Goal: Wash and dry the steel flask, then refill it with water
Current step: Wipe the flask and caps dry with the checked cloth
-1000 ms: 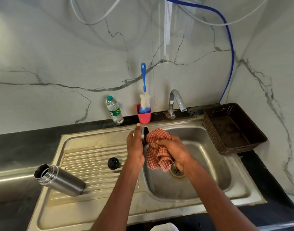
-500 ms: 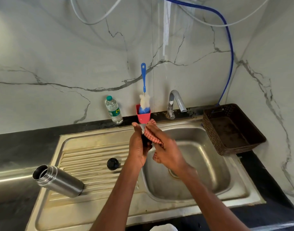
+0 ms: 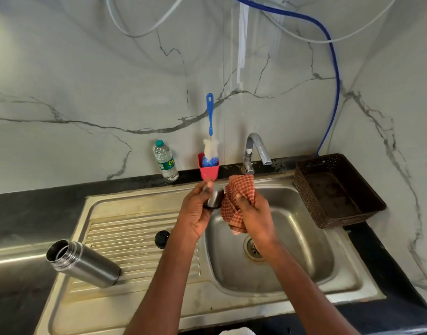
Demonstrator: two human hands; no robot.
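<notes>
Drying step: steel cap gripped in left hand, checked cloth bunched in right hand; next, flask body to dry, then refill.

Cloth red-white check; brush blue; cup red; basket probably dark brown.

We saw the flask lying on the drainboard left of the basin, stopper nearer the basin, bottle, brush holder and tap behind, basket right.
</notes>
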